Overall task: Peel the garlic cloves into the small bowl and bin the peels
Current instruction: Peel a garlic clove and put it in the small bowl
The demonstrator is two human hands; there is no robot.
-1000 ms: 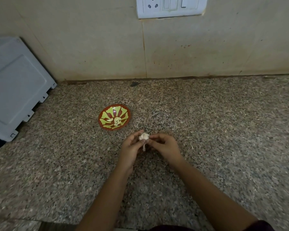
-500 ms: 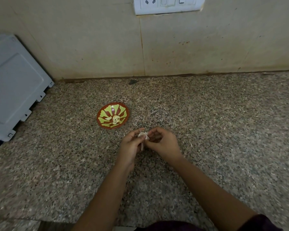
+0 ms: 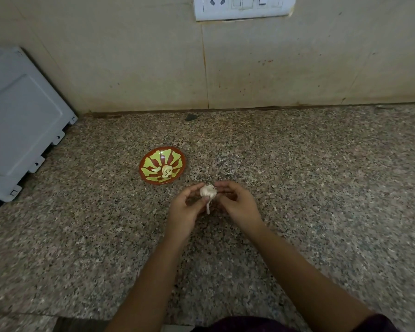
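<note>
Grey flat-panelled appliance [image 3: 22, 121]: it is sitting at the far left of the counter against the wall, well apart from the work.
Red-brown, yellow-petalled small bowl [image 3: 147, 174]: it is standing just beyond and to the left of the hands, probably set there so that each finished clove is only a short drop away.
Pale peeled cloves [image 3: 167, 171]: a few are lying bunched in the middle of the small bowl, so the task is looking partly done.
Left hand [image 3: 185, 212]: it is curling its fingers and thumb round the bulb's left side, apparently steadying it above the counter for the other hand to work.
Whitish papery garlic bulb [image 3: 208, 191]: it is being held between both hands, near the small bowl and clear of it, with a thin strip of peel [image 3: 208, 207] hanging below.
Right hand [image 3: 237, 204]: it is pinching the bulb's right side with bent fingertips, likely prising off a clove or skin.
Speckled brown granite counter [image 3: 321, 188]: it is carrying everything.
White switch plate [image 3: 243, 7]: it is sitting on the far wall, uninvolved.
Bin: it is not showing in view, so the peels are probably waiting on a later trip.
</note>
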